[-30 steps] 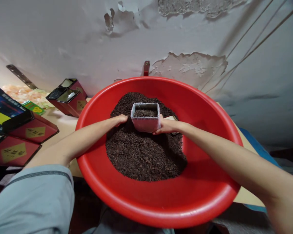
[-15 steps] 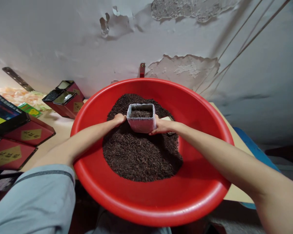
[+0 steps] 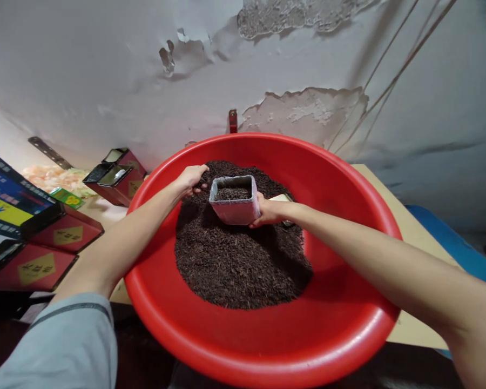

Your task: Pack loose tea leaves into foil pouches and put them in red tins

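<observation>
A tin lined with clear plastic [image 3: 235,212] is tilted slightly above a heap of dark loose tea leaves [image 3: 238,270] in a large red basin [image 3: 247,346]. More of the leaves show inside the tin. My right hand [image 3: 265,210] grips the tin's right side. To the tin's left, apart from it, my left hand [image 3: 191,179] hovers over the heap with loosely bent fingers, thumb and fingertips separated. A pale flat object [image 3: 281,198] lies on the leaves behind my right wrist, partly hidden.
Red tins with yellow labels [image 3: 67,235] stand left of the basin, by a dark blue printed box [image 3: 8,189]. Other open tins [image 3: 117,175] and a green packet [image 3: 67,198] sit farther back. A peeling wall [image 3: 117,81] rises behind; a blue surface [image 3: 449,237] is at right.
My left hand has come away from the tin's left side, up and to the left, and its fingers have loosened. My right hand still holds the tin. The view has shifted slightly.
</observation>
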A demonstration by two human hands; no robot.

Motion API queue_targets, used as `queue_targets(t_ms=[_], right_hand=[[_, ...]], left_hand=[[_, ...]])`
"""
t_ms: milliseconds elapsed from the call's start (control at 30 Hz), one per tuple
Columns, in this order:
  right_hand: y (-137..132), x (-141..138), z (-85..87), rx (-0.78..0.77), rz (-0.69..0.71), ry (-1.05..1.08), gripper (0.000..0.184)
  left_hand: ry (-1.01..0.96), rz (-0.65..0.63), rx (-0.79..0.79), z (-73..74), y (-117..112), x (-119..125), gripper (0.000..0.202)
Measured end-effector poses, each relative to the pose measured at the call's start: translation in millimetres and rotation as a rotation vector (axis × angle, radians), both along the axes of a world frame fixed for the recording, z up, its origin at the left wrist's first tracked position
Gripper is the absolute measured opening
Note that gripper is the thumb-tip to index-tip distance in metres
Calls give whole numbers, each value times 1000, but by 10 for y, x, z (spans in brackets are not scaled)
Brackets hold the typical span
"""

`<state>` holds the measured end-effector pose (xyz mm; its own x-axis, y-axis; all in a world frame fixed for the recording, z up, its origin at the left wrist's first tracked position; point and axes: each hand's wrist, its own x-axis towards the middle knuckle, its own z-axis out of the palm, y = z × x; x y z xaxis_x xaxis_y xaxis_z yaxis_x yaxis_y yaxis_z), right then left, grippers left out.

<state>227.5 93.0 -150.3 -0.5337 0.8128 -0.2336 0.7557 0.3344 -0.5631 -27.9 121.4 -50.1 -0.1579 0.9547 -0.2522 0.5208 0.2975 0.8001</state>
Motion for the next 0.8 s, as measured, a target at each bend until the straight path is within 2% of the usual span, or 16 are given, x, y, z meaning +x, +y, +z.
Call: queue_targets(t_ms=[67,133,200,300,400,533,700,800], right_hand=[[23,-1,-45,24,13,16,129],[47,3,-88,31,20,31,129],[65,8,-120,22,16,33,129],[77,9,-143,21,16,32,130],[75,11,-148,31,17,32,129],[79,31,-163,-1,5,10,129],[88,50,-162,17,33,16,126],[62,43,-111,9,44,-25,121]], left_hand=[[-30,-44,229,28,-90,135,20],[38,-127,457,0,-176,296,25],[118,-234,611,-60,-242,441,26],[160,-349,685,-141,-302,557,23],[122,-388,728,-169,-324,545,24],[-88,-464,684,-119,-324,452,19],[-102,-519,413,92,-344,299,21],[-185,-575,248,234,-322,130,23]])
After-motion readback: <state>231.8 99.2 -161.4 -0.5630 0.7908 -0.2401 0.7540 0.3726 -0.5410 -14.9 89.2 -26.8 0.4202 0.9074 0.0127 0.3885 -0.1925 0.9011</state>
